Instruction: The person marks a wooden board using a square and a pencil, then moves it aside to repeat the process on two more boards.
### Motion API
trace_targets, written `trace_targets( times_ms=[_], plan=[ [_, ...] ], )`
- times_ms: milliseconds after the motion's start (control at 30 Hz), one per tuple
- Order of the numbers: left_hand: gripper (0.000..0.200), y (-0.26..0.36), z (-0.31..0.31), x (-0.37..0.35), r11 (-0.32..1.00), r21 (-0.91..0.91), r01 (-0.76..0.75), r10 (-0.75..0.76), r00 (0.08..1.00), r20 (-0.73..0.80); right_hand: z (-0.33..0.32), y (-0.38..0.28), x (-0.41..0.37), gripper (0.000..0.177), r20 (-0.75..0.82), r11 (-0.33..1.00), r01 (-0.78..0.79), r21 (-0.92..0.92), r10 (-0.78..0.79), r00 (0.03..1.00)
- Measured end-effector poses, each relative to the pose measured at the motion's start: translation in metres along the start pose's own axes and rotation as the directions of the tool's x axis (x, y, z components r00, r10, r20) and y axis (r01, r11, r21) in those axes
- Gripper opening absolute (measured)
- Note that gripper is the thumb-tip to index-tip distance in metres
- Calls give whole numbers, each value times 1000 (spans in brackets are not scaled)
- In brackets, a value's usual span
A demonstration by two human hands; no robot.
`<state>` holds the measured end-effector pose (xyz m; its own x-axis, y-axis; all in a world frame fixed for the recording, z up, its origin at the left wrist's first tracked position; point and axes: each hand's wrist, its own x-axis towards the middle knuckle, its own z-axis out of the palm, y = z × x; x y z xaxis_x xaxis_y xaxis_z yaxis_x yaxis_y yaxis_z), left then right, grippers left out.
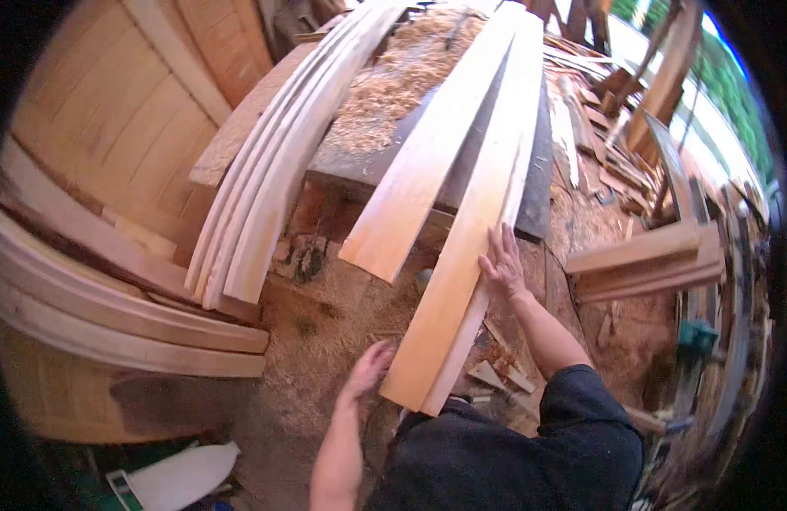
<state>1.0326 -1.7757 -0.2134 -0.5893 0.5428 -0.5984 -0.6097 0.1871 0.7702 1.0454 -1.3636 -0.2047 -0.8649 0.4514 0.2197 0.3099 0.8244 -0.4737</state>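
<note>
A long, pale wooden board (458, 277) reaches from the workbench toward my body, with a second plank (461, 349) lying under it along its right side. My right hand (502, 264) rests on the boards' right edge, fingers stretched out and apart. Just left of the near end, my left hand (370, 370) hovers with loosely bent fingers, apparently off the wood. Another wide board (410, 200) lies to the left at a slant, its near end jutting past the bench.
Several thin planks (282, 183) are stacked on the bench's left side. Wood shavings (389, 89) cover part of the bench (346, 166). Long beams (155, 328) lie at left, short timber blocks (645, 260) at right. Offcuts (504, 375) lie on the floor.
</note>
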Motion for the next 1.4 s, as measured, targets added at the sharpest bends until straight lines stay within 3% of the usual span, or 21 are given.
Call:
trace_targets(
  times_ms=[67,167,233,267,333,400,467,500,600,733,767,800,867,933,967,1067,1133,1200,1267,1367,1400],
  plan=[
    [58,-11,13,24,949,219,-225,158,945,286,5,-25,-23,87,-195,968,-194,157,223,955],
    [65,15,12,22,991,131,-3,-56,896,441,23,-74,-121,93,-15,804,-465,371,505,863],
    [61,18,12,30,995,99,-27,-24,881,473,68,-109,-210,66,5,673,-352,651,459,888],
    [59,11,14,25,997,76,-13,-25,879,476,79,-137,-244,55,63,610,-597,521,670,740],
    [57,17,16,8,978,196,-67,-11,930,368,45,-182,-233,56,195,376,-745,551,810,554],
    [59,55,22,-14,885,443,-144,13,958,285,77,-185,-231,51,390,102,-723,684,786,480],
    [65,118,32,-71,637,749,-183,31,977,212,113,-193,-232,49,554,-190,-633,751,703,446],
    [77,141,37,-96,631,754,-182,7,973,230,130,-206,-235,49,608,-314,-564,764,643,466],
    [89,70,0,-89,424,665,-616,500,771,395,172,-245,-245,48,706,-614,-384,689,449,548],
    [99,88,-21,-97,600,638,-483,283,874,395,194,-244,-244,46,626,-826,-262,499,135,768],
    [93,72,-32,-82,560,557,-613,452,790,415,200,-238,-240,45,581,-861,-264,434,44,813],
    [86,64,-43,-66,670,474,-571,379,812,444,206,-233,-238,45,541,-884,-277,375,-34,840],
    [75,63,-63,-33,851,295,-435,241,822,516,213,-226,-236,44,474,-901,-325,287,-161,865],
    [69,80,-90,1,970,80,228,-232,792,564,208,-230,-239,43,484,-871,-334,361,-131,865],
    [70,80,-94,2,979,27,202,-189,854,485,192,-242,-241,37,531,-789,-321,524,7,848],
    [70,61,-89,13,962,170,213,-265,875,405,196,-240,-241,43,401,-776,-300,555,-66,914],
    [74,32,-76,26,937,230,263,-337,853,399,183,-250,-249,48,378,-292,-286,913,339,862],
    [77,-19,-67,48,955,297,0,-145,873,465,161,-263,-257,53,287,-52,-319,946,590,755],
    [81,18,-64,7,966,223,131,-218,878,427,120,-279,-253,59,331,-175,-303,937,725,604],
    [91,24,-58,3,924,98,369,-369,795,481,11,-380,-205,65,271,-110,-271,956,679,682],
    [91,1,-55,16,930,63,363,-344,797,496,11,-389,-202,67,178,174,-379,909,659,730]
  ],
)
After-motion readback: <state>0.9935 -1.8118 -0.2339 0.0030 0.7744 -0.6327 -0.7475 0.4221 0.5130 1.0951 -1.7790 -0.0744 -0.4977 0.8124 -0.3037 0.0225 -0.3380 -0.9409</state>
